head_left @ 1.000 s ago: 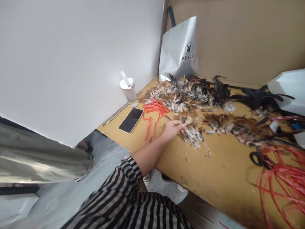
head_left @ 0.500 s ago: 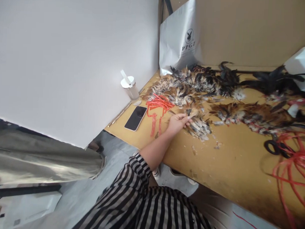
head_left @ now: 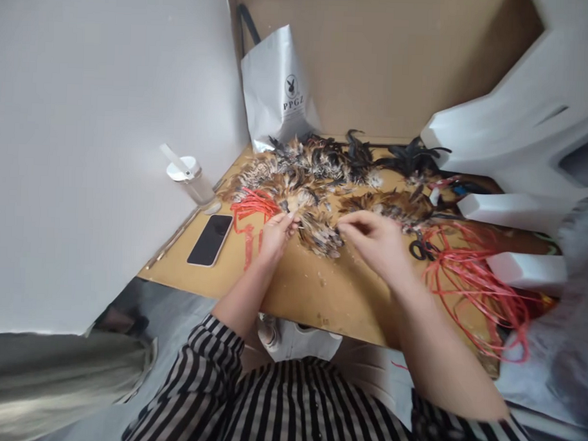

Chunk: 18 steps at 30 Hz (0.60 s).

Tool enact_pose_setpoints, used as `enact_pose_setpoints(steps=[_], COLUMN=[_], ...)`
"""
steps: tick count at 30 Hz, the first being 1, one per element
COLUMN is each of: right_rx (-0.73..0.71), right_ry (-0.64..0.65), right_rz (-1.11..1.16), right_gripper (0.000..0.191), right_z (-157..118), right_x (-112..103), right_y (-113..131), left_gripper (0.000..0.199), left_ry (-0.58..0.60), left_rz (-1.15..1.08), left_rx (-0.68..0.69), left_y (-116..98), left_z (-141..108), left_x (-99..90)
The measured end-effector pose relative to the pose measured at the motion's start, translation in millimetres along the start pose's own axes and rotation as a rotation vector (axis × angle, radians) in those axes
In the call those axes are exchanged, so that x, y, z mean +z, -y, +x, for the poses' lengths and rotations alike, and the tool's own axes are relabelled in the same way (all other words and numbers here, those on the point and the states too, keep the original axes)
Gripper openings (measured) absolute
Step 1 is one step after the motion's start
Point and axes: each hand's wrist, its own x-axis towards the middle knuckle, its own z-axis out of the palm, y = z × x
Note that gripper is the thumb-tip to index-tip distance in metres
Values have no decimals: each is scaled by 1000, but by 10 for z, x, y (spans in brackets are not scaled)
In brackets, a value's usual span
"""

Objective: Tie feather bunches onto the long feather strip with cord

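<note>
My left hand (head_left: 278, 234) has its thumb and fingers pinched on the left end of a small bunch of brown and pale feathers (head_left: 320, 235) over the table. On the bunch's right side is my right hand (head_left: 377, 244), its thumb and forefinger brought together near the feather tips. Whatever it holds, if anything, is too small to make out. Behind the hands lies a long pile of brown, black and white feathers (head_left: 320, 158). Another row of brown feathers (head_left: 386, 203) lies beyond my right hand. Red plastic strips (head_left: 253, 203) lie just left of my left hand.
A phone (head_left: 210, 240) and a lidded cup (head_left: 192, 179) are at the left. A silver-white bag (head_left: 276, 91) stands at the back. Black-handled scissors (head_left: 421, 250) and tangled red strips (head_left: 479, 285) lie on the right, near white foam pieces (head_left: 526, 270). The table's front edge (head_left: 329, 328) faces me.
My right hand has come into view and moved to the right of the feather bunch. My left hand still pinches the bunch. The view has turned to the right.
</note>
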Motion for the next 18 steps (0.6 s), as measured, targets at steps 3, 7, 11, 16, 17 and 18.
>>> enact_pose_setpoints(steps=[3,7,11,16,17,18], right_rx=[74,191,257,319,329,335], right_ry=[221,368,408,421,411,395], right_rz=[-254,-578,-732,-720,-703,-679], right_gripper=[18,19,23,22,21,19], right_z=[109,219,240,247,252,259], right_x=[133,323,444,532,534,527], right_y=[-9,-22,-83,-171,-187,-204], left_gripper=[17,19,20,22,22,22], left_ry=[0,11,79,136,140,144], left_rz=[55,75,82,68,60,51], left_rx=[-21,-41,-60,-99,-102,-104], left_y=[41,98,113,145,149,152], left_z=[-18,6,45,70,71,73], left_x=[-10,-64,-94,-72,-70,-71])
